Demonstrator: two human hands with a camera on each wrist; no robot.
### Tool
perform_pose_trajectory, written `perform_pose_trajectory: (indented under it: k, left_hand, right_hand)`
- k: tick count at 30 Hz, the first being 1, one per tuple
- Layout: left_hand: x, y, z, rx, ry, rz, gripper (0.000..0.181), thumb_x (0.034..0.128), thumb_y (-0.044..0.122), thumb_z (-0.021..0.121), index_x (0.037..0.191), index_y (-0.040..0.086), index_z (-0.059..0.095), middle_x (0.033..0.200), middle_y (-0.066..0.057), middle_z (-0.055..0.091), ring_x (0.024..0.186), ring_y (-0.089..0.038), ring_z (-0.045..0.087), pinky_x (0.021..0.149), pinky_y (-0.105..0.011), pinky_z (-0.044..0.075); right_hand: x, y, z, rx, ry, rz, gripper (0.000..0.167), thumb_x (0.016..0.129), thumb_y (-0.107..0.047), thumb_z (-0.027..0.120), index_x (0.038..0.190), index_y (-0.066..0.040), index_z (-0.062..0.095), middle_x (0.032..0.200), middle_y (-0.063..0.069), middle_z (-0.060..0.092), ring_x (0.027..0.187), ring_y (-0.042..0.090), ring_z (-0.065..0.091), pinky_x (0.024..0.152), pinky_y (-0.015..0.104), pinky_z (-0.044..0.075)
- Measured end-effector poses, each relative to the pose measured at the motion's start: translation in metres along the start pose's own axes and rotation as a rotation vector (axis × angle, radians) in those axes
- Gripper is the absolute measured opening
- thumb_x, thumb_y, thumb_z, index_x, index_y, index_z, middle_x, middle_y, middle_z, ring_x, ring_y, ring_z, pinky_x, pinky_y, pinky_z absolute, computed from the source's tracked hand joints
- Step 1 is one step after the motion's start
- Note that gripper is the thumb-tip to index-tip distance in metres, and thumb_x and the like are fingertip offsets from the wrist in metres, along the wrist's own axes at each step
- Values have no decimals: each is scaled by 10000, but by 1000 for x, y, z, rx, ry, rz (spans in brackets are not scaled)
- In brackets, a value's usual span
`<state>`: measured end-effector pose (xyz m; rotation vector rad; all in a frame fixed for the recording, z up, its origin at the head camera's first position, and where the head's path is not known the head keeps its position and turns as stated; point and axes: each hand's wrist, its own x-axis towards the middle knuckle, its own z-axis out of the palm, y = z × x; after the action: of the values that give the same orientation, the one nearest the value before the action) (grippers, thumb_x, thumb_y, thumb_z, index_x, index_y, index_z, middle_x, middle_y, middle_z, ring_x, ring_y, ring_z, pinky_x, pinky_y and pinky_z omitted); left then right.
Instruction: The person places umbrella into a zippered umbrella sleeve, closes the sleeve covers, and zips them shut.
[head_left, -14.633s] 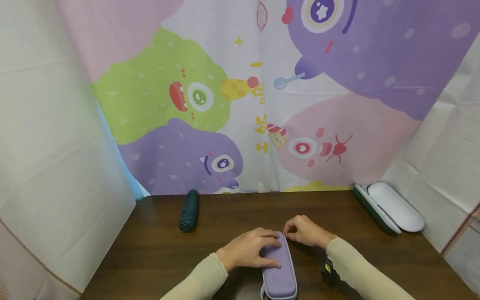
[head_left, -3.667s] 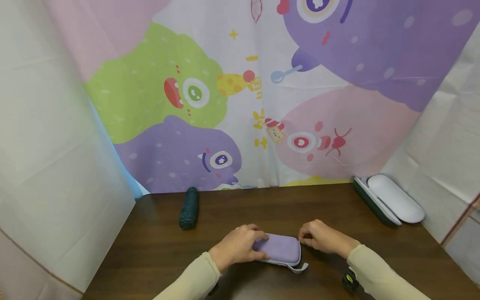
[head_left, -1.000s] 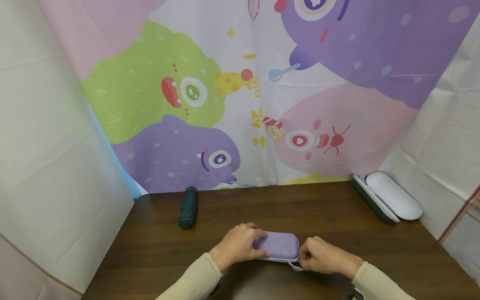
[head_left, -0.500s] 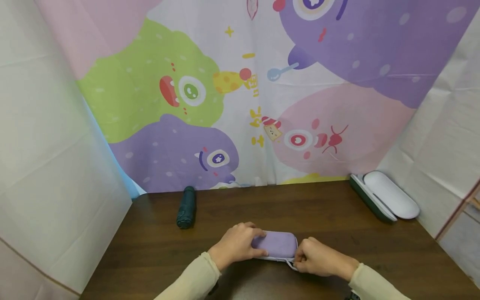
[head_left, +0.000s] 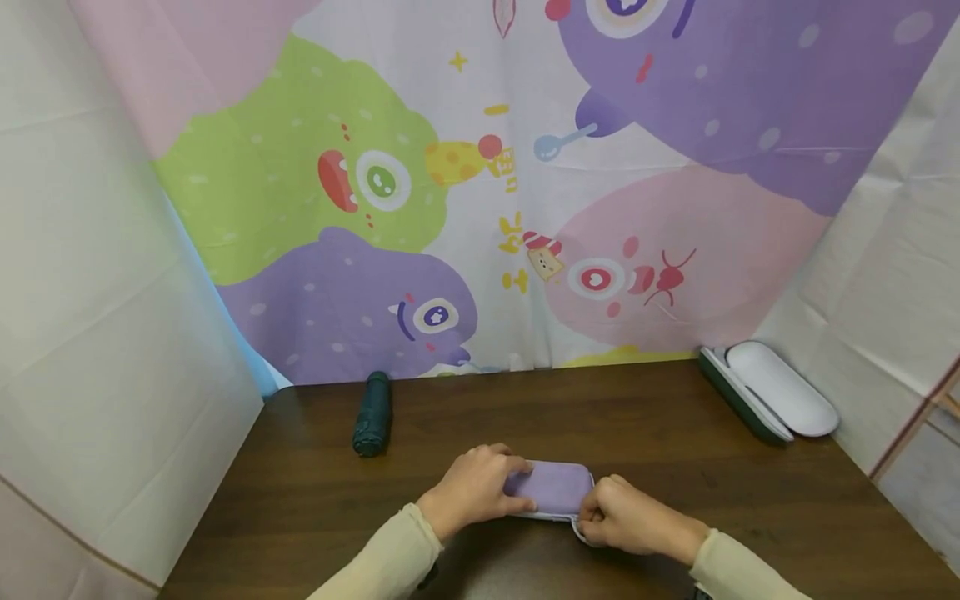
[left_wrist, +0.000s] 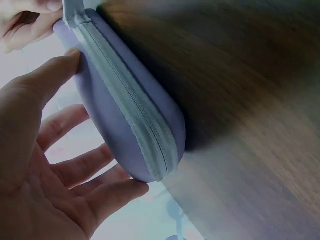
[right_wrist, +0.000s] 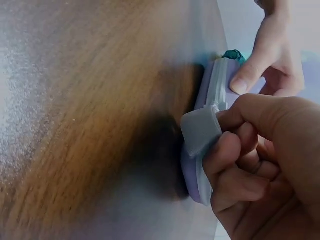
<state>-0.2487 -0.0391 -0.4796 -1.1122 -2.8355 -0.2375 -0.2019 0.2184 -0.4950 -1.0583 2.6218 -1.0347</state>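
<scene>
Cartoon-print curtain (head_left: 645, 267) behind, dark wood table (head_left: 652, 417) below; purple case (head_left: 557, 487) between two hands.
From my distant seat I see the case's long axis run nine to three o'clock; my left hand (head_left: 474, 492) grips its nine-o'clock end, thumb on the near side, fingers beyond; my right hand (head_left: 622, 517), curled at the four-o'clock corner, appears to pinch the zip (left_wrist: 132, 102), though its pull is hidden from me; the case lies at ten o'clock from that hand, which is the nearer one to the pale strap (right_wrist: 200, 131); a dark green roll (head_left: 372, 417) sits at ten o'clock from the case, a green-and-white container (head_left: 783, 392) at two.
</scene>
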Motion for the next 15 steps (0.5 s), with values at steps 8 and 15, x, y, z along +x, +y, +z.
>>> perform_pose_trajectory:
  k: [8, 15]
  left_hand:
    - [-5, 2, 1, 21, 31, -16, 509, 823, 590, 799, 1239, 300, 758, 1215, -59, 734, 1005, -246, 727, 730, -413, 614]
    - [-11, 2, -3, -77, 24, -51, 458, 879, 517, 781, 1252, 254, 748, 1234, -22, 706, 1056, -202, 705, 751, -410, 613]
  right_hand:
    - [-4, -5, -3, 3, -38, 52, 304, 938, -56, 688, 655, -166, 692, 556, -233, 455, 476, -129, 381, 445, 119, 333]
    - [-3, -9, -19, -35, -74, 77, 249, 979, -129, 691, 743, -155, 764, 613, -188, 613, 514, -98, 470, 488, 145, 427]
